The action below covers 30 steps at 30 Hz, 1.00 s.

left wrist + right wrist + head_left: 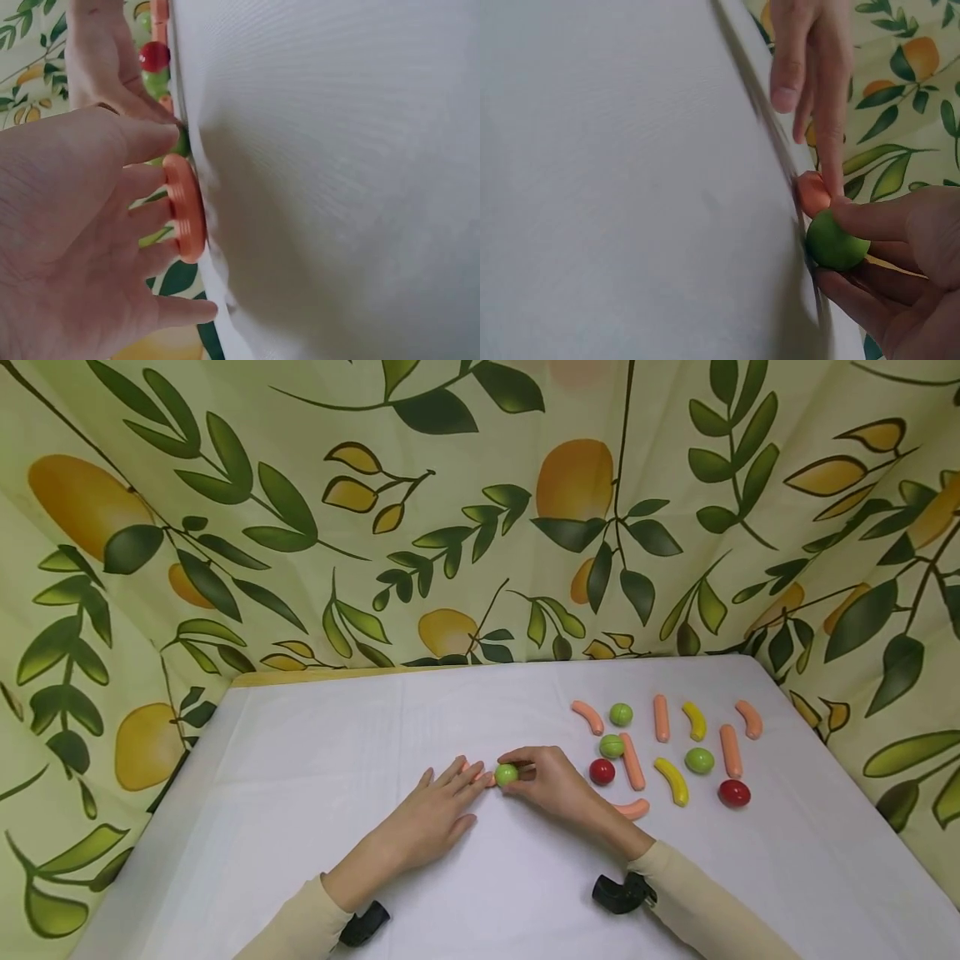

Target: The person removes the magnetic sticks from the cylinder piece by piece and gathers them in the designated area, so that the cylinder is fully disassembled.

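Note:
My left hand (pixel 431 822) lies flat over the white cloth with its fingers spread. Under its fingertips is a pinkish-orange toy sausage (pixel 187 210), partly covered by the fingers in the head view. Between the thumb and fingers of my right hand (pixel 557 783) a small green ball (pixel 836 241) is pinched low at the cloth. The ball sits right at the sausage's right end, and in the right wrist view a left fingertip comes close to the right thumb there.
To the right lie several pink sausages (pixel 661 718), straight and curved, with yellow bananas (pixel 671 782), green balls (pixel 621 714), a red ball (pixel 602 772) and a red oval piece (pixel 734 793). One curved sausage (pixel 633 810) lies beside the right forearm. A leaf-patterned curtain (pixel 450 543) surrounds the table.

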### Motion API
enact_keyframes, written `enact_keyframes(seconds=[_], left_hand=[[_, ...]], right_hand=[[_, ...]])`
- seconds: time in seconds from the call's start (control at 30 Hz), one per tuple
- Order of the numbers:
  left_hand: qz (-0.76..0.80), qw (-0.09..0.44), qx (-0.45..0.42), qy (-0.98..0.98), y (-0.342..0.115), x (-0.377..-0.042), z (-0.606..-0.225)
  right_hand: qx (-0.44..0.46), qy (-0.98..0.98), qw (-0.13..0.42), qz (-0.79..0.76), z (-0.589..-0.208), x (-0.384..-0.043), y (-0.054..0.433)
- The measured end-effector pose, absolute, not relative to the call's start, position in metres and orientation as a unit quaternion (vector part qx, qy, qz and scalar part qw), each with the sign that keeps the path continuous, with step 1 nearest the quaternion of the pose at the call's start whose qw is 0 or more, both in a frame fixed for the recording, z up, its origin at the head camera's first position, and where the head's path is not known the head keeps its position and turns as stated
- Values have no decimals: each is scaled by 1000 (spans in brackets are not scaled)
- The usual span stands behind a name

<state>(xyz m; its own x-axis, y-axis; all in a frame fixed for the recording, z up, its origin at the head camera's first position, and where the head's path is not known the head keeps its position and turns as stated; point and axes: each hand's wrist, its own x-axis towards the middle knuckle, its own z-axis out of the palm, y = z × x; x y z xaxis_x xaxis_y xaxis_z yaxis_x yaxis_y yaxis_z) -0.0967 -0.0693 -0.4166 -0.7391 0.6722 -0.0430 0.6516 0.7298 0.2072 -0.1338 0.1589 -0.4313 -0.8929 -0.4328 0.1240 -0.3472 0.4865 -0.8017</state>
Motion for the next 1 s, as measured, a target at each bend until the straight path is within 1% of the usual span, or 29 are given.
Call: enact_keyframes(seconds=[0.17,0.37,0.6,1.0], left_hand=[[113,75,345,929,-69,-96,-414],[113,89,338,930,-62,-99,-409],[113,91,332,932,-64,-98,-413],[120,88,339,929,-65,-99,-417]], right_hand=[[-185,862,67,-468,-427,-135,160],[-136,866,61,-478,-426,-135,164],[-167,856,70,-485,-427,-132,162],[-177,856,41,-484,-416,-124,178]])
